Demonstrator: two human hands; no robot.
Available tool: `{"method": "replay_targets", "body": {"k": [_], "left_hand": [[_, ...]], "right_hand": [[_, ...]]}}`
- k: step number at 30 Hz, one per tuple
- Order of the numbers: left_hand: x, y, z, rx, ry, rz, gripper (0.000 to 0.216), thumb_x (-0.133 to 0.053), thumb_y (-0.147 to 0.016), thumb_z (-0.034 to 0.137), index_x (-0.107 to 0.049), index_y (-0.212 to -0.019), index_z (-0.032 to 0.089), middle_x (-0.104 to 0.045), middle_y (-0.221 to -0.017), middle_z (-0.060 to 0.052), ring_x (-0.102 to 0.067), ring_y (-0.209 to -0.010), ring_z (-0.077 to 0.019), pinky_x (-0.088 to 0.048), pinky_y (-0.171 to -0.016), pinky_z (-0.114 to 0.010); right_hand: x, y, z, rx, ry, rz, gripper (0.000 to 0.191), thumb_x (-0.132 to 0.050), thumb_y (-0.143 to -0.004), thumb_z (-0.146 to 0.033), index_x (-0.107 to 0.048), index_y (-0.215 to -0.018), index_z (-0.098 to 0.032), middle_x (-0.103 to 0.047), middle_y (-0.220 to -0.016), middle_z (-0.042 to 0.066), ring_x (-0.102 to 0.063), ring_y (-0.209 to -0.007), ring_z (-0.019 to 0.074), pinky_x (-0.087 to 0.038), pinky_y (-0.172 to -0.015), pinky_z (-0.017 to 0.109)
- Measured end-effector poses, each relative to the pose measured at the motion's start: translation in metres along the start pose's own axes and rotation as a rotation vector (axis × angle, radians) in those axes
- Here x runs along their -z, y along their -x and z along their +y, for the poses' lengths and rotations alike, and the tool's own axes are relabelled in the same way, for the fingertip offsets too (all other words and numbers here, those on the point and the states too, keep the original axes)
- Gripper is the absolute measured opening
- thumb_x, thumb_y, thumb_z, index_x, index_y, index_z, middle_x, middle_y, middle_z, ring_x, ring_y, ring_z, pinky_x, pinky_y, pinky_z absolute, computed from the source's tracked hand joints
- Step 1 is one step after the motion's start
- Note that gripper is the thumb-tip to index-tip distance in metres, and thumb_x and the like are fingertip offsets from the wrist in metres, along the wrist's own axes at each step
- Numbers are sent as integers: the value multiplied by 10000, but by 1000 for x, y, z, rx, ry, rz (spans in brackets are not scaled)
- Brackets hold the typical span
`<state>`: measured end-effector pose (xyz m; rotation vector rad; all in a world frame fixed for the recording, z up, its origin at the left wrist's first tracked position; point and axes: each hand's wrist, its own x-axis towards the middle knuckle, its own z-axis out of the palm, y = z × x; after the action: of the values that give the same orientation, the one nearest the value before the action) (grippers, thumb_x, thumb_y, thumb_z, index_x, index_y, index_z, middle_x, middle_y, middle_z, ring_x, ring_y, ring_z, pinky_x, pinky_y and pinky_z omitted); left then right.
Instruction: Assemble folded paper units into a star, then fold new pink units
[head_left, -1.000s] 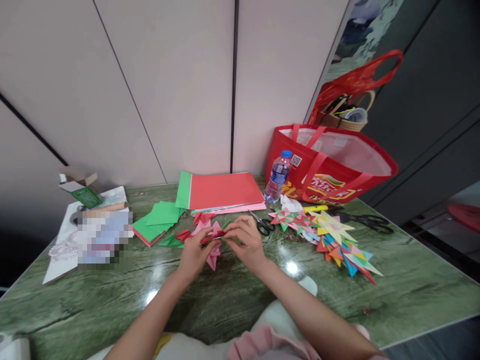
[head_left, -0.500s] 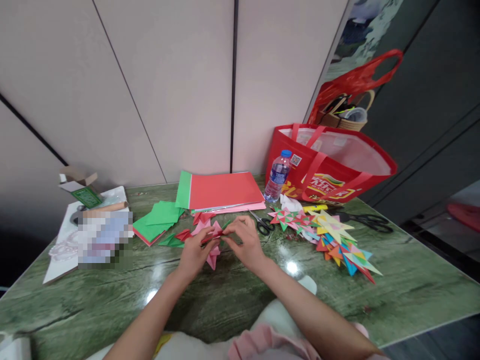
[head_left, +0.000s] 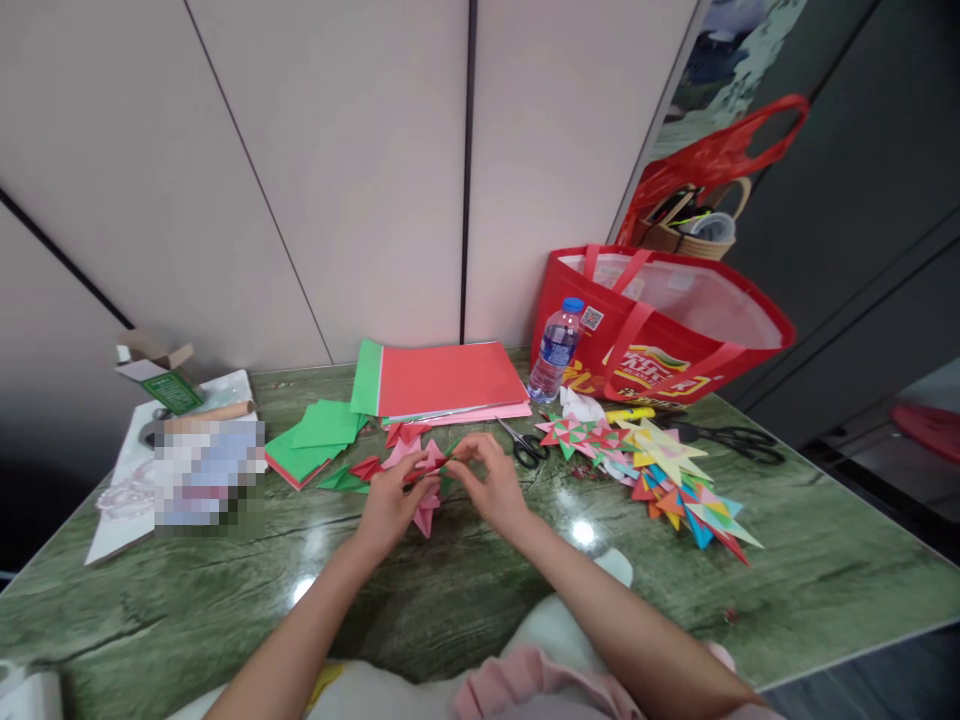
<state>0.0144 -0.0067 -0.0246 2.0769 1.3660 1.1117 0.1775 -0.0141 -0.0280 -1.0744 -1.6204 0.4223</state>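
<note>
Both left hand (head_left: 388,508) and right hand (head_left: 493,488) pinch one folded red paper (head_left: 437,466) mid-frame; at right, one shopping bag (head_left: 652,345) bears one QR code (head_left: 592,318).

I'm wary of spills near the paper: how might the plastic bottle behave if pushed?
The plastic bottle would probably tip if pushed high, being tall and narrow. The red bag close behind might stop a backward fall. Once down, the bottle's round body would likely roll.
</note>
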Motion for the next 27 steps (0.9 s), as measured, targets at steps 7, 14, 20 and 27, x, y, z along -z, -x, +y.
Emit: {"method": "replay_targets", "body": {"k": [7, 14, 20, 27], "left_hand": [[-2, 0, 5, 130, 233, -41, 327, -605, -706, 352, -617, -960, 147, -699, -897, -73, -667, -658, -194, -530, -528, -263], [-4, 1, 1, 167, 198, -11, 343, -615, -686, 369, -612, -934, 131, -691, -807, -50, -574, -461, -117, -442, -398, -198], [-2, 1, 5, 67, 95, 9, 259, -582, -718, 361, -619, -875, 158, -682, -757, -27, -615, -565, -150, -466, -463, -209], [1, -1, 7, 1, 23, -16, 183, -560, -739, 331, -621, -792, 166, -678, -707, -2, -613, -575, -137, -476, -533, -212]], "right_hand": [[1, 0, -1, 125, 48, 6, 47, -614, -777, -249, -655, -800, -248, -654, -739, 23, -536, -865, 213, -396, -802, 389], [2, -2, 2, 171, 47, -40, 85, -630, -766, -234, -665, -838, -261, -685, -776, 12, -528, -904, 207, -388, -822, 403], [0, -1, 3, 160, 81, -60, 53, -610, -783, -235, -651, -814, -247, -668, -775, 15, -526, -897, 202, -385, -814, 389], [0, -1, 1, 184, 82, -56, 45, -604, -788, -234, -637, -817, -244, -664, -785, 16, -543, -889, 203, -383, -816, 385]]}}
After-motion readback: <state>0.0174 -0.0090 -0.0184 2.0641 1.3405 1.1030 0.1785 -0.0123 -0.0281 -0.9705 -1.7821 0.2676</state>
